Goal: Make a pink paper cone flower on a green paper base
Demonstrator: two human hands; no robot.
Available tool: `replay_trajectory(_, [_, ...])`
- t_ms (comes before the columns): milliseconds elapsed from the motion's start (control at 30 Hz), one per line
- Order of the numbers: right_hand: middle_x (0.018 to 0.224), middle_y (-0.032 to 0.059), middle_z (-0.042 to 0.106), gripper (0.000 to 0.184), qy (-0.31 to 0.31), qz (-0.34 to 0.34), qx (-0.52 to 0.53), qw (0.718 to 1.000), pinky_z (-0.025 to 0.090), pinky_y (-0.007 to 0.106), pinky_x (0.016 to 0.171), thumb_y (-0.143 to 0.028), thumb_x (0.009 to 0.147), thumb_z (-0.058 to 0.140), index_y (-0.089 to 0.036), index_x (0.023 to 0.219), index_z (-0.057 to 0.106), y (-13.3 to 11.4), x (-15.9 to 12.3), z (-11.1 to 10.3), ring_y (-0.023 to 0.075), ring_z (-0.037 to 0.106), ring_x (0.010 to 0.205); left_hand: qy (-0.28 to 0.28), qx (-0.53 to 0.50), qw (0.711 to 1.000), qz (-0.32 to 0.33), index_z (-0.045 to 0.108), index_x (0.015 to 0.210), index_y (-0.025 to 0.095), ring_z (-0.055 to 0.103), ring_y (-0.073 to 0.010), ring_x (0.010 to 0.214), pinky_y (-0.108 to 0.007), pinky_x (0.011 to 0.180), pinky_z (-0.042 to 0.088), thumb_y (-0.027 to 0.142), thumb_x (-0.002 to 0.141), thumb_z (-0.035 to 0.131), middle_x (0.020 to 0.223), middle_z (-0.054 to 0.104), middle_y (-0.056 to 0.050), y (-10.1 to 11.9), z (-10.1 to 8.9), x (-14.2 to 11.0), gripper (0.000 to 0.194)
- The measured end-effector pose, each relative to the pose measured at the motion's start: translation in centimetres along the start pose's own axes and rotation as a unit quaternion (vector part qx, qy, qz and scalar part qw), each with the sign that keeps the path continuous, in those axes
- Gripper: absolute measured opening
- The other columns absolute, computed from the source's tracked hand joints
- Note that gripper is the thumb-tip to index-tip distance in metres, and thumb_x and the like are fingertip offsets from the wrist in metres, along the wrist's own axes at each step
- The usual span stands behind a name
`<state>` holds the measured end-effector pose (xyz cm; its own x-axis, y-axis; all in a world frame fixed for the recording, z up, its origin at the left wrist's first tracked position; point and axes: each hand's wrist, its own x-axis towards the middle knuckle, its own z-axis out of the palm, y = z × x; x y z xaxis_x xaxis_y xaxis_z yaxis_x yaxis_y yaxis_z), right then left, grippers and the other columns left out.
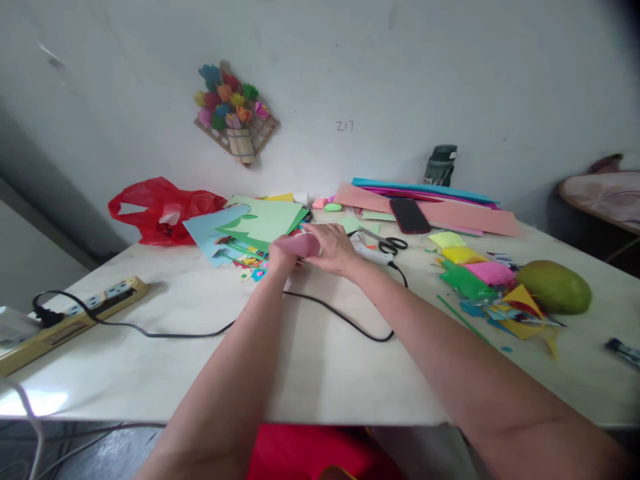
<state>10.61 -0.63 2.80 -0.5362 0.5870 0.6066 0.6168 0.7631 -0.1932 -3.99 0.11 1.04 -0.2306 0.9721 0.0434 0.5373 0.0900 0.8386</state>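
Note:
Near the middle of the table, a pink rounded piece (304,245), possibly paper, is between my two hands. My left hand (283,252) grips its left side, with the fingers mostly hidden behind it. Bent around the right edge are the fingers of my right hand (334,248), closed on the same piece. Just right of that hand lies a white glue gun (371,251) with a black cord. Black-handled scissors (393,246) rest behind it. Small coloured paper cut-outs (257,274) and green sheets (270,219) are close to my left hand.
A yellow power strip (75,323) sits at the left, its cord crossing the table. A red plastic bag (160,210) stands behind. Rightward are a phone (410,215), coloured paper sheets (465,215), clay packets (467,277), paper scraps (525,313) and a green mango-like fruit (555,287).

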Motion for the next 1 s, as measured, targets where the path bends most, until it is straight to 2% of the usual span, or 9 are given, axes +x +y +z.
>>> replay_trajectory(133, [0.102, 0.0076, 0.061, 0.033, 0.018, 0.081, 0.065, 0.994, 0.034, 0.033, 0.085, -0.030, 0.074, 0.053, -0.018, 0.105, 0.055, 0.6, 0.2, 0.5, 0.0218, 0.053, 0.096, 0.036, -0.060, 0.998, 0.002, 0.054, 0.092, 0.011, 0.059, -0.0148, 0.044, -0.022, 0.043, 0.045, 0.024, 0.078, 0.045, 0.053, 0.057, -0.002, 0.9, 0.3, -0.7, 0.021])
replay_trajectory(267, [0.096, 0.0050, 0.063, 0.028, 0.054, 0.174, 0.201, 0.962, 0.041, 0.027, 0.079, -0.027, 0.072, 0.054, -0.016, 0.098, 0.053, 1.6, 0.0, 0.7, 0.0165, 0.057, 0.088, 0.040, -0.118, 0.992, 0.012, 0.051, 0.079, 0.014, 0.056, -0.0142, 0.039, -0.022, 0.039, 0.044, 0.028, 0.074, 0.050, 0.045, 0.054, 0.000, 1.0, 0.2, -0.9, 0.015])
replay_trajectory(433, [0.110, 0.0075, 0.057, 0.053, 0.120, 0.129, 0.312, 0.934, 0.043, 0.028, 0.083, -0.020, 0.061, 0.064, -0.016, 0.111, 0.046, 1.7, 0.0, 0.5, 0.0181, 0.054, 0.098, 0.058, -0.162, 0.984, 0.034, 0.049, 0.065, 0.015, 0.052, -0.0101, 0.038, -0.022, 0.044, 0.047, 0.023, 0.067, 0.054, 0.041, 0.048, 0.004, 0.6, 0.3, -0.6, 0.010])
replay_trajectory(567, [0.102, 0.0058, 0.061, 0.047, 0.146, 0.120, 0.382, 0.904, 0.040, 0.032, 0.088, -0.020, 0.059, 0.066, -0.017, 0.104, 0.053, 1.5, 0.3, 0.4, 0.0193, 0.054, 0.097, 0.036, -0.240, 0.968, 0.061, 0.048, 0.061, 0.015, 0.048, -0.0093, 0.036, -0.025, 0.044, 0.048, 0.023, 0.063, 0.057, 0.039, 0.045, 0.005, 1.2, 0.4, -1.1, 0.012])
replay_trajectory(633, [0.094, 0.0039, 0.062, 0.042, 0.169, 0.160, 0.438, 0.868, 0.042, 0.033, 0.084, -0.023, 0.059, 0.067, -0.017, 0.099, 0.056, 1.7, 0.4, 0.4, 0.0183, 0.056, 0.090, 0.005, -0.287, 0.955, 0.070, 0.047, 0.061, 0.015, 0.050, -0.0108, 0.037, -0.027, 0.045, 0.048, 0.029, 0.063, 0.060, 0.040, 0.047, 0.004, 1.6, 0.3, -1.5, 0.019])
replay_trajectory(700, [0.086, 0.0013, 0.063, 0.038, 0.201, 0.213, 0.508, 0.810, 0.045, 0.031, 0.077, -0.025, 0.057, 0.068, -0.018, 0.093, 0.057, 2.1, 0.5, 0.3, 0.0164, 0.057, 0.082, -0.004, -0.313, 0.947, 0.075, 0.049, 0.064, 0.014, 0.053, -0.0126, 0.040, -0.027, 0.045, 0.048, 0.039, 0.064, 0.061, 0.045, 0.052, 0.001, 1.8, 0.0, -1.6, 0.027])
replay_trajectory(867, [0.066, -0.0047, 0.058, 0.025, 0.244, 0.333, 0.644, 0.644, 0.046, 0.025, 0.060, -0.022, 0.057, 0.066, -0.019, 0.079, 0.055, 2.9, 0.6, 0.3, 0.0113, 0.055, 0.063, 0.071, -0.335, 0.936, 0.083, 0.052, 0.075, 0.015, 0.058, -0.0123, 0.059, -0.025, 0.054, 0.049, 0.052, 0.065, 0.059, 0.073, 0.060, -0.004, 1.3, -0.1, -1.1, 0.039])
replay_trajectory(933, [0.062, -0.0050, 0.058, 0.023, 0.248, 0.365, 0.663, 0.605, 0.045, 0.023, 0.055, -0.018, 0.056, 0.065, -0.018, 0.076, 0.055, 3.0, 0.6, 0.4, 0.0104, 0.053, 0.058, 0.025, -0.352, 0.933, 0.076, 0.054, 0.081, 0.015, 0.058, -0.0118, 0.069, -0.025, 0.061, 0.049, 0.054, 0.066, 0.058, 0.087, 0.060, -0.006, 0.8, 0.3, -0.7, 0.042])
replay_trajectory(1000, [0.061, -0.0045, 0.058, 0.021, 0.252, 0.390, 0.672, 0.578, 0.045, 0.023, 0.051, -0.015, 0.057, 0.064, -0.017, 0.076, 0.055, 3.1, 0.6, 0.6, 0.0104, 0.053, 0.055, -0.036, -0.384, 0.920, 0.065, 0.055, 0.090, 0.016, 0.059, -0.0124, 0.071, -0.026, 0.066, 0.049, 0.059, 0.069, 0.053, 0.088, 0.060, -0.006, 0.4, 0.6, -0.6, 0.047])
